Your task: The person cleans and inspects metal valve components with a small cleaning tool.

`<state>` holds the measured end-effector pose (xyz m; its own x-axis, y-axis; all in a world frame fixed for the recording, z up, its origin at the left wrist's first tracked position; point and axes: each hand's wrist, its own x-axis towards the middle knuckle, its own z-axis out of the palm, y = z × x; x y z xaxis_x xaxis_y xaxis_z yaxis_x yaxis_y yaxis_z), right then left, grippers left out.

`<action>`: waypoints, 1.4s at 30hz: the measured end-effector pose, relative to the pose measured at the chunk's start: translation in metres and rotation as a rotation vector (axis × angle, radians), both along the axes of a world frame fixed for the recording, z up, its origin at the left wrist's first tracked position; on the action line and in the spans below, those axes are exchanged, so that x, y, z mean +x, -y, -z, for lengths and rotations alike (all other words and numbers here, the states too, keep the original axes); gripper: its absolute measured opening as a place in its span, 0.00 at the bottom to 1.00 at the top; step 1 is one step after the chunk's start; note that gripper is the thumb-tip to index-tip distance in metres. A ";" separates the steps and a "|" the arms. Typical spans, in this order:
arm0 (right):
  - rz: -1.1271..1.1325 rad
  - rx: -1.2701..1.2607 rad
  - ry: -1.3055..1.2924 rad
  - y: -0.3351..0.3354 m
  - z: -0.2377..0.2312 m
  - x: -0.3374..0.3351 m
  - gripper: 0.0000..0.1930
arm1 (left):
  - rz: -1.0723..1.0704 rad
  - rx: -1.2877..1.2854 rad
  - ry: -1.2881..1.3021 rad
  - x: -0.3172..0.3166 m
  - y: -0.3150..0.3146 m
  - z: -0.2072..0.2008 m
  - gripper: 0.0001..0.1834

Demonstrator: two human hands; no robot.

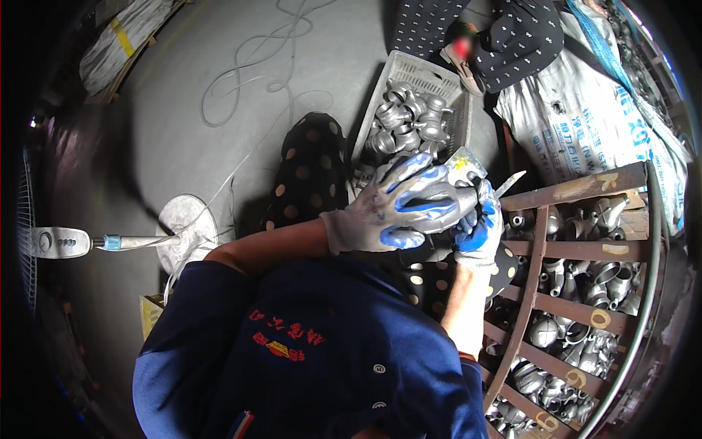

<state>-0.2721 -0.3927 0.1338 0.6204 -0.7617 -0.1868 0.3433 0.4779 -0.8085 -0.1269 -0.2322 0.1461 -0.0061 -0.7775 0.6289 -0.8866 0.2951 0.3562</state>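
Both my hands wear white gloves with blue palms and meet in front of me. My left hand point(402, 208) is wrapped round a grey metal casting point(465, 197), and its fingers hide much of the part. Close against the casting's right side, my right hand point(479, 230) is closed with its fingers curled. A thin, pale, pointed blade-like tool point(511, 183) sticks out of the right hand toward the upper right; its other end is hidden. Just beyond the hands shows a flat, worn plate with yellow marks point(462, 165).
A grey plastic crate point(462, 117) of castings stands ahead, near another person's shoe point(462, 64). At right, a brown metal rack point(578, 192) holds many castings, beside white woven sacks point(567, 124). A fan point(62, 241) stands left; a cable point(235, 91) loops over the floor.
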 end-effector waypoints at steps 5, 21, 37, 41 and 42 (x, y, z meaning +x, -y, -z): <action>0.049 0.250 0.041 0.009 0.001 -0.005 0.11 | 0.031 -0.111 -0.448 0.006 -0.015 0.017 0.18; 0.049 -0.198 -0.309 -0.012 0.009 0.002 0.10 | 0.157 0.080 -1.547 0.033 -0.002 0.022 0.22; -0.123 0.055 -0.050 -0.019 0.011 0.001 0.06 | 0.027 -0.031 -1.508 0.034 0.005 -0.001 0.16; -0.175 0.014 -0.060 -0.016 0.016 -0.002 0.10 | 0.003 0.059 -1.493 0.037 0.004 -0.005 0.15; -0.187 0.008 -0.087 -0.017 0.016 -0.003 0.10 | -0.023 -0.009 -1.418 0.037 0.007 0.000 0.14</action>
<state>-0.2751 -0.3760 0.1183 0.7324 -0.6327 -0.2517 0.1766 0.5335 -0.8271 -0.0896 -0.2395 0.1460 0.6370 -0.7648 0.0959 0.2109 0.2926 0.9327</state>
